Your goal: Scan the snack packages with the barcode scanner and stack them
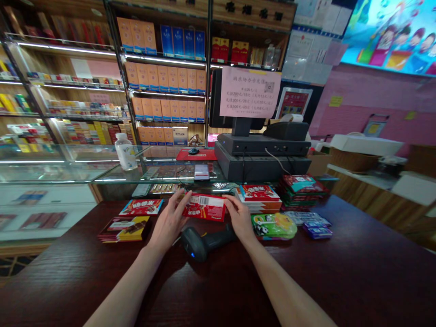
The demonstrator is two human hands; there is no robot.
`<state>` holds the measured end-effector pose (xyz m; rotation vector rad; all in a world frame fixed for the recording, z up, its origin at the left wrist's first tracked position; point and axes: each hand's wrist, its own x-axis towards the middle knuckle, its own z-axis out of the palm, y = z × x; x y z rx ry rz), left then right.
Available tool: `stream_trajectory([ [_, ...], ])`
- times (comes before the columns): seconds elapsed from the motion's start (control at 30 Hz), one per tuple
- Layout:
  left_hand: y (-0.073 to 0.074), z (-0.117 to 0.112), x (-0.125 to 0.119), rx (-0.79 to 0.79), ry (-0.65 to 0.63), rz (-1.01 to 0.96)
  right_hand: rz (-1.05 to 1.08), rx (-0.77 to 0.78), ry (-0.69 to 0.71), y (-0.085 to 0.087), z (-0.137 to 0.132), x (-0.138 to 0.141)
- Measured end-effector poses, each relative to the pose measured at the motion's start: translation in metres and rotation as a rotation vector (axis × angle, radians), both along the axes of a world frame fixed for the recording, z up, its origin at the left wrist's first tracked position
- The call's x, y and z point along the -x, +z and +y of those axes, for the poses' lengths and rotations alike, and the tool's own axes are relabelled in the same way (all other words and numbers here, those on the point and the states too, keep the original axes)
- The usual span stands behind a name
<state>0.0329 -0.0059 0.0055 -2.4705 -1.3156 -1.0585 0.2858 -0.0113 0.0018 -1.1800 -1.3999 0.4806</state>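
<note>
Between my two hands is a flat red snack box (207, 209), its barcode side facing me. My left hand (173, 215) grips its left end, and my right hand (240, 218) pinches its right end. Just below the box, a dark handheld barcode scanner (204, 243) lies on the brown counter, a blue light glowing on it. Left of my left hand are a red and blue snack box (141, 207) and a stack of chocolate boxes (124, 228). Beyond my right hand stands a stack of similar snack boxes (259, 195), with a green panda package (274, 225) nearer me.
Purple packets (317, 230) and a pile of red and green packages (303, 188) lie at the right. Behind the counter (357, 268) stand a cash register (262, 152) and a glass case with a white bottle (125, 152) on it. Stocked shelves line the back.
</note>
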Motion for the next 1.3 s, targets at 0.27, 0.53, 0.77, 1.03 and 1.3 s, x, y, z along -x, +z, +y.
stream_trajectory([
  [0.27, 0.002, 0.000, 0.004, 0.006, 0.028, 0.094, 0.019, 0.039, 0.056, -0.002, 0.000, 0.001],
  [0.53, 0.004, -0.002, 0.013, -0.141, 0.216, 0.150, 0.132, 0.110, 0.284, -0.009, -0.001, 0.003],
  [0.77, 0.005, -0.003, 0.022, -0.173, 0.319, 0.173, -0.199, 0.226, 0.535, 0.012, -0.025, -0.013],
  [1.03, 0.006, -0.004, 0.029, -0.156, 0.389, 0.198, -0.713, 0.279, 0.599, 0.022, -0.045, -0.009],
  [1.3, 0.004, -0.002, 0.032, -0.143, 0.389, 0.197, -0.840, 0.101, 0.585, 0.009, -0.046, 0.002],
])
